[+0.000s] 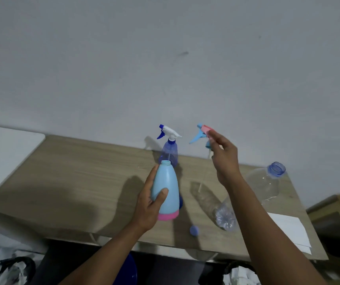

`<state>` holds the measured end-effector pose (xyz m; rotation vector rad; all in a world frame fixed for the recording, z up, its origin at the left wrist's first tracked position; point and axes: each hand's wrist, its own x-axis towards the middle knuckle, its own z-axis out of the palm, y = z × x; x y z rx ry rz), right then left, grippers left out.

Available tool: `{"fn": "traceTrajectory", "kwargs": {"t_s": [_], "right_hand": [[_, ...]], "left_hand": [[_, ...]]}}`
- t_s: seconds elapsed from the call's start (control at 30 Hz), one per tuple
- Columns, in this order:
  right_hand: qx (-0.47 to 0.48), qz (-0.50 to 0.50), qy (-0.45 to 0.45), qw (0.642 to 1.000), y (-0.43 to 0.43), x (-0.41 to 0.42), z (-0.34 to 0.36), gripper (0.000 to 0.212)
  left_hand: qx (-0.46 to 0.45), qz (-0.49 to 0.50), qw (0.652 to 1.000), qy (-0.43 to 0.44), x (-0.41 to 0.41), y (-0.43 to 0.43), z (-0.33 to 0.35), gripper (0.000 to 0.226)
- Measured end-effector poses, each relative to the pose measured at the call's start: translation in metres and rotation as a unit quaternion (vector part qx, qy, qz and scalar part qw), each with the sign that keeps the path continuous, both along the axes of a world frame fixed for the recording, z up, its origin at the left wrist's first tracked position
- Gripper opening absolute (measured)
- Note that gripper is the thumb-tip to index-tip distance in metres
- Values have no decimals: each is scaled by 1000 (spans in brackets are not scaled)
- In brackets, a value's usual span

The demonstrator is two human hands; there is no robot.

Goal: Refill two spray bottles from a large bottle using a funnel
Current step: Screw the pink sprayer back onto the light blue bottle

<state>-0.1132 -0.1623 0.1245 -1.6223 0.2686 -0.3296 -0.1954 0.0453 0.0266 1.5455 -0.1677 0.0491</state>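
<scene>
Head camera, nearest first: a small blue cap (194,230) lay loose on the wooden table (82,182) by its front edge. Just beyond it my left hand (152,200) wrapped round the light blue spray bottle (166,188), thumb across its front, holding it upright with its neck open. A dark blue shape peeked out behind its pink base; I could not tell whether that was the funnel. To the right the large clear bottle (265,186) lay tilted on the table, uncapped, partly behind my right forearm. Higher up, my right hand (225,159) pinched the pink and blue trigger head (201,133) in its fingertips, the dip tube (203,177) hanging free over the table. Farthest, against the wall, stood the second spray bottle (170,151), its trigger on.

I judged the risks to be these: the tube could drip onto the table or swing against the large bottle, and a fingertip pinch could let the trigger head slip. No brand, label or writing was readable on anything.
</scene>
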Motion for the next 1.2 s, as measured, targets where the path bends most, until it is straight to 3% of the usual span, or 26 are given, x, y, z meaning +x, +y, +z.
{"fn": "traceTrajectory", "kwargs": {"t_s": [0.23, 0.5, 0.77, 0.97, 1.2], "right_hand": [[4, 8, -113, 994, -5, -28, 94, 29], [-31, 16, -198, 980, -6, -67, 155, 27], [-71, 84, -172, 979, -5, -98, 150, 25], [-103, 214, -113, 965, -5, -117, 138, 19], [-68, 245, -100, 962, -9, -122, 129, 25]], "left_hand": [[-32, -39, 998, -24, -19, -19, 41, 62], [-34, -76, 995, -61, -47, -33, 73, 59], [-22, -96, 992, -81, -60, -39, 104, 56], [-20, -102, 990, -98, -66, -44, 127, 48], [-13, -94, 990, -100, -67, -45, 138, 42]]}}
